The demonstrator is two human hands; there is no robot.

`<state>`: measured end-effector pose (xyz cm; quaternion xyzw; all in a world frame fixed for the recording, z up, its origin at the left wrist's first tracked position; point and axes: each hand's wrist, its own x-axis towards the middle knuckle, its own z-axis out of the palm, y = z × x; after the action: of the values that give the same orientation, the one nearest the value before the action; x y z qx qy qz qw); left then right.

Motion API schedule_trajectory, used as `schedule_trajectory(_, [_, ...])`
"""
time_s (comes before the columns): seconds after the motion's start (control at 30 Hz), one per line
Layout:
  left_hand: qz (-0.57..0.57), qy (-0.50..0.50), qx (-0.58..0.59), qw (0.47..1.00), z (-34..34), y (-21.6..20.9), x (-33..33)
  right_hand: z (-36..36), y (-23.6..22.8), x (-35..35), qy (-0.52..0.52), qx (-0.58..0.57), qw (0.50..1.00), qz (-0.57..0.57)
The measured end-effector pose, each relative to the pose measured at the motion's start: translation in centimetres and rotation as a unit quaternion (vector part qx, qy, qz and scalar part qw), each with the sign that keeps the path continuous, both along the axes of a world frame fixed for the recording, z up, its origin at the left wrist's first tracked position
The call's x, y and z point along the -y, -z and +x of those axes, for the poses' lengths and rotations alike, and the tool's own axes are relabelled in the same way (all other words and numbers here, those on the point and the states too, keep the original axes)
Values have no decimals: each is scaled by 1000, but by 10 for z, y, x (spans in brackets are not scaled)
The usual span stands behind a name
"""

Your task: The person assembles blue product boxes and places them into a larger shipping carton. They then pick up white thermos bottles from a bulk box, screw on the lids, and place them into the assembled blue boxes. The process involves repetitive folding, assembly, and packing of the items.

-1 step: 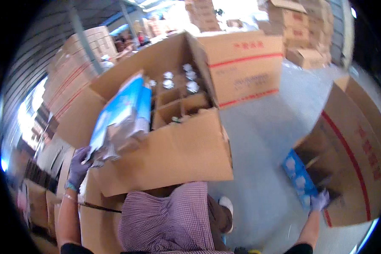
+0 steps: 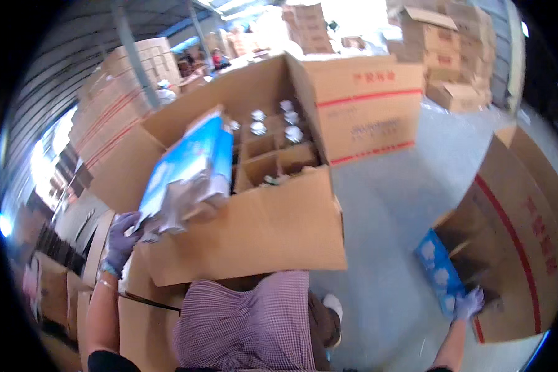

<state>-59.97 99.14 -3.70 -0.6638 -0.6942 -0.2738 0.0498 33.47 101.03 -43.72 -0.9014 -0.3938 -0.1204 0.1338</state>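
The left forearm rises steeply from the near left edge, and the left hand (image 2: 123, 232), in a pale purple glove, bends inward at the wrist. Its fingers are closed on the near left corner of one stack of flat blue-and-white cartons (image 2: 189, 167); the layers overlap too closely to count. The stack lies slanted across the left part of one large open corrugated box (image 2: 254, 229), over its near rim.

The right arm reaches out to the near right, and the right hand (image 2: 469, 304), gloved alike, touches the near end of one blue carton with a white pattern (image 2: 439, 270). Blur hides whether its fingers are wrapped around it. That carton is at the open left side of one tilted corrugated box with a red stripe (image 2: 511, 260).

Inside the large box, cardboard dividers (image 2: 260, 166) form cells, and six silvery tops (image 2: 293, 133) show toward the far right, two of them large and clear. One upright box with two red stripes (image 2: 369, 111) stands just beyond it on the right, on the grey floor (image 2: 378, 217). Below, between the arms, are one checked apron (image 2: 248, 319) and one white shoe (image 2: 333, 305).
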Motion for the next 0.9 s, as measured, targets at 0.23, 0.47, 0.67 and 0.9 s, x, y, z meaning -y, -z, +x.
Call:
schedule_trajectory(0.23, [246, 64, 219, 942, 67, -40, 38, -157, -120, -18, -221, -92, 921, 307])
schedule_trajectory(0.47, [623, 279, 201, 702, 154, -127, 124, -380, -416, 17, -671, -194, 616, 364])
schedule_trajectory(0.67, [727, 165, -25, 666, 194, -166, 237, -458, -533, 136, -899, -234, 265, 261])
schedule_trajectory(0.9, [683, 234, 244, 648, 220, -120, 228, -532, -526, 179, -880, -194, -258, 347])
